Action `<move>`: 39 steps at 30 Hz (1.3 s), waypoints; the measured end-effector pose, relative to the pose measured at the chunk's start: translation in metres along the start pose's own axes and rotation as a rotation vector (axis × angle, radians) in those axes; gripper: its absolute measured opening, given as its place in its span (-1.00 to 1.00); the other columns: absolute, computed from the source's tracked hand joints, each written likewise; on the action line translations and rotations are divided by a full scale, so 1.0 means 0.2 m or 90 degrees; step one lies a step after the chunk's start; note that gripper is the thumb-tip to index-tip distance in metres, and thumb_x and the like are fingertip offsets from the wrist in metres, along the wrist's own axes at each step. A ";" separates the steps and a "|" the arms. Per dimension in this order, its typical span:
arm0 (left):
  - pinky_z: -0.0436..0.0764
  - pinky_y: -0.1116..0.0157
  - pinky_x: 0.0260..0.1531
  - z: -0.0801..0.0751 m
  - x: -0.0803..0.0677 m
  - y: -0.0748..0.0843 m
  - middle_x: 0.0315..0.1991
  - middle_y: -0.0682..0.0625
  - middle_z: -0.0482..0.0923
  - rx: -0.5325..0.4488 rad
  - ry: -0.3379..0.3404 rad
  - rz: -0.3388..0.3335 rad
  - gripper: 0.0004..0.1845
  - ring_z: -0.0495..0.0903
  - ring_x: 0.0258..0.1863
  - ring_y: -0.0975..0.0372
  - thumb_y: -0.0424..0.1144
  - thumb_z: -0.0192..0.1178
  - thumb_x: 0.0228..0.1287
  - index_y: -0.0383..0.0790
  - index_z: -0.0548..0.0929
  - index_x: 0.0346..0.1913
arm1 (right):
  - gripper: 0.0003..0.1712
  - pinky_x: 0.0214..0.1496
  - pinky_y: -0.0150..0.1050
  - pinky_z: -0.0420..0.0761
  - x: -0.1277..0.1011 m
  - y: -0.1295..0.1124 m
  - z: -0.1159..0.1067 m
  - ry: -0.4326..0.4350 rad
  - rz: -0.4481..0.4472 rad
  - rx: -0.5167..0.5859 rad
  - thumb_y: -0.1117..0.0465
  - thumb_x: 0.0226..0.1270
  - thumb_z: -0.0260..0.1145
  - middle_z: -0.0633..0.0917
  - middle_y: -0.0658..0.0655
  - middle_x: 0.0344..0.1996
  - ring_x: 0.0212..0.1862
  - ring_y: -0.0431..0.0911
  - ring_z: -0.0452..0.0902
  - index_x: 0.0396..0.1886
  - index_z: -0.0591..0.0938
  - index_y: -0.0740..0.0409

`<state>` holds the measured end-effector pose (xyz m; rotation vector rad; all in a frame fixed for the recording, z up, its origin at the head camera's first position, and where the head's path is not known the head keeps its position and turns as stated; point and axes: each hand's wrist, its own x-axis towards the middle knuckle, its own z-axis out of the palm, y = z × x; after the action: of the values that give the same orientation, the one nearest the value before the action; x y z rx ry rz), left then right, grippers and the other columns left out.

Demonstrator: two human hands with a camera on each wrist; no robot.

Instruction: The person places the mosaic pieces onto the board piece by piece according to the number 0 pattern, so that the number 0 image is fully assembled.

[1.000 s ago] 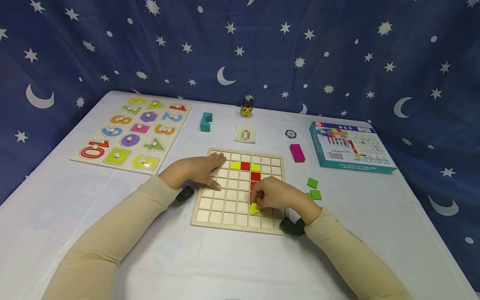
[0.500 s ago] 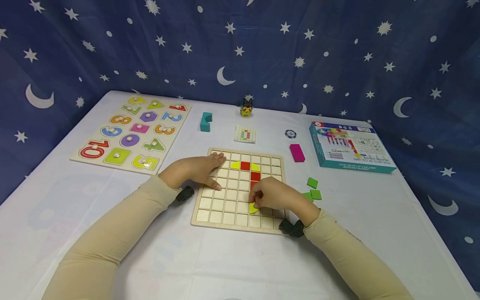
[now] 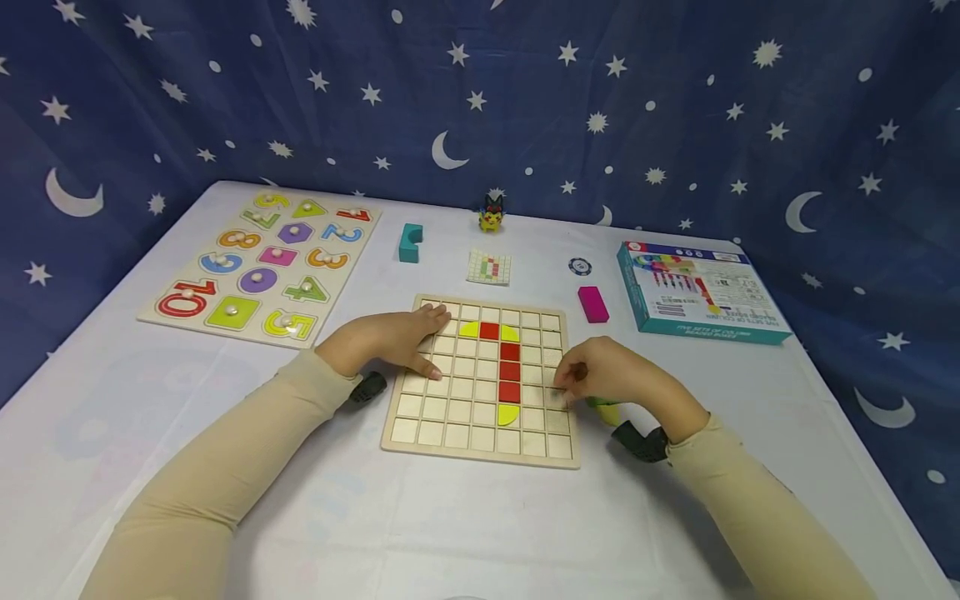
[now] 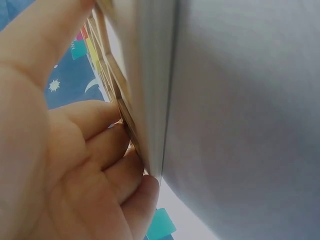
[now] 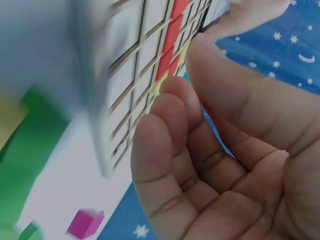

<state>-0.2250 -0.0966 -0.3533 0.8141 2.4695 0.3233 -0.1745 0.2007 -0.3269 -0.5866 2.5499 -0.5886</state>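
Observation:
A wooden grid board [image 3: 480,458] lies on the white table. It carries a row and a column of red square tiles [image 3: 510,371], with yellow quarter-round tiles [image 3: 508,414] at the ends and corner. My left hand [image 3: 390,340] rests with spread fingers on the board's left side; in the left wrist view its fingertips touch the edge. Over the right edge of the board is my right hand [image 3: 618,373], fingers loosely curled and nothing between them. Partly hidden under that hand are a green tile [image 3: 600,402] and a yellow tile [image 3: 609,415].
Behind the board lie a small pattern card [image 3: 489,267], a teal block [image 3: 409,243], a toy figure [image 3: 491,213], a poker chip [image 3: 580,266] and a magenta block [image 3: 593,305]. A number puzzle [image 3: 258,279] lies left, a flat box [image 3: 701,292] right.
My right hand has left the yellow quarter-round tile at the column's lower end and moved right, to the board's edge over the loose tiles. The left hand stays in place.

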 end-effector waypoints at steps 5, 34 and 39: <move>-0.08 0.05 0.40 0.00 0.00 0.00 0.46 -0.22 -0.24 0.002 -0.001 -0.001 0.06 -0.23 0.45 -0.02 0.09 0.28 0.04 -0.35 -0.09 0.43 | -0.84 -0.29 -0.32 0.50 -0.06 0.09 -0.02 0.001 0.011 -0.009 0.37 -0.03 0.44 0.64 0.01 -0.46 -0.37 -0.15 0.42 -0.37 0.69 0.19; -0.09 0.04 0.40 0.00 0.00 -0.01 0.46 -0.22 -0.25 -0.001 0.001 0.005 0.07 -0.24 0.45 -0.03 0.10 0.27 0.04 -0.34 -0.09 0.43 | -0.71 -0.11 -0.16 0.58 -0.06 0.24 0.02 0.033 0.084 0.008 0.45 -0.06 0.42 0.60 0.07 -0.33 -0.25 -0.08 0.44 -0.27 0.68 0.18; -0.09 0.05 0.40 0.00 0.00 -0.01 0.46 -0.20 -0.26 -0.005 0.000 0.000 0.07 -0.25 0.45 -0.02 0.10 0.28 0.04 -0.32 -0.09 0.44 | -0.76 -0.18 -0.19 0.55 -0.05 0.24 0.02 0.021 0.077 0.010 0.46 -0.07 0.40 0.59 0.04 -0.41 -0.29 -0.08 0.42 -0.37 0.63 0.14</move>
<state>-0.2257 -0.0976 -0.3547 0.8116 2.4672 0.3329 -0.1790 0.2434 -0.3508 -0.4172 2.5883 -0.5791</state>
